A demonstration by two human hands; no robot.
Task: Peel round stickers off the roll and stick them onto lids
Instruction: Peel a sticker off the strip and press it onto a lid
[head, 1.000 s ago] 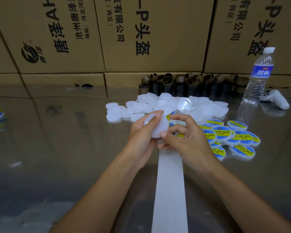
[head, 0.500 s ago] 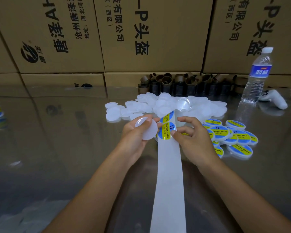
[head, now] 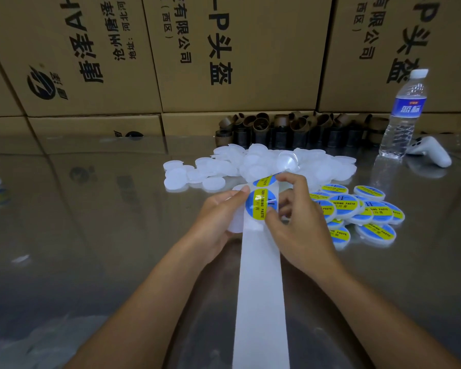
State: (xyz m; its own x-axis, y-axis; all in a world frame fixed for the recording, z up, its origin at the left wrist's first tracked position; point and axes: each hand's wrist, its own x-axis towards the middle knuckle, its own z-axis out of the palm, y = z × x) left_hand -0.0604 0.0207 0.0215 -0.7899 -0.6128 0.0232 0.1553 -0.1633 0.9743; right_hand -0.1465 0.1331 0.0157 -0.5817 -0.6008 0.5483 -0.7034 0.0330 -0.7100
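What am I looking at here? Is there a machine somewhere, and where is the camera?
There is no machine here. These are a person's two bare hands, filmed by one wide-angle camera worn on the head, looking forward and down. The left hand holds a plain white lid. The right hand pinches a round sticker, blue and yellow, at the top of a long white backing strip that runs toward the camera. On the shiny table lie a heap of bare lids and, to its right, a cluster of labelled lids. Further back stand a water bottle, a white controller, a row of brown tubes and a wall of cardboard boxes.
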